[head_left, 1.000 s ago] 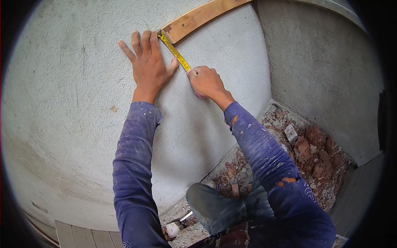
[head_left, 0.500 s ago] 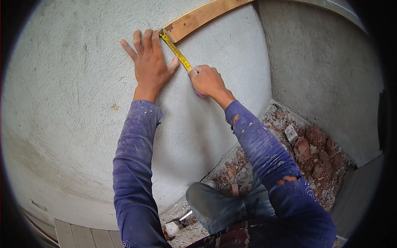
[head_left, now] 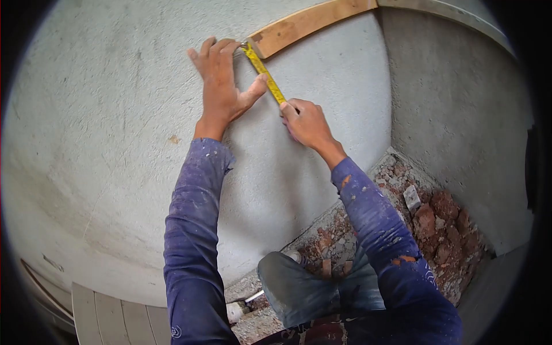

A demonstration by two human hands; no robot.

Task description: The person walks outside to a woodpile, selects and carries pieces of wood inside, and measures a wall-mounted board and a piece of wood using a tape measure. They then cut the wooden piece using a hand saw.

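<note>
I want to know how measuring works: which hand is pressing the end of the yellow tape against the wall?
The left hand, fingers spread by the wooden board; the right hand pinches the yellow tape lower down.

— What colour was the tape measure [head_left: 265, 73] under your left hand [head_left: 223, 86]?

— Yellow, with fine black marks along it. My right hand [head_left: 307, 123] was at its lower end.

— And the wall [head_left: 115, 144]?

— Pale grey render, speckled, with one small tan spot. The wooden batten [head_left: 310, 24] on it was light brown, darker and stained at the near end.

— Your sleeves [head_left: 192, 230]?

— Violet-blue, flecked all over with whitish spatter. The right one had orange showing through two small holes. My trousers [head_left: 305, 293] were dark grey-blue.

— The ground?

— I saw rubble [head_left: 443, 224] in reddish brown, mixed with grey and white bits. The boards [head_left: 109, 316] at the lower left were dull grey.
</note>
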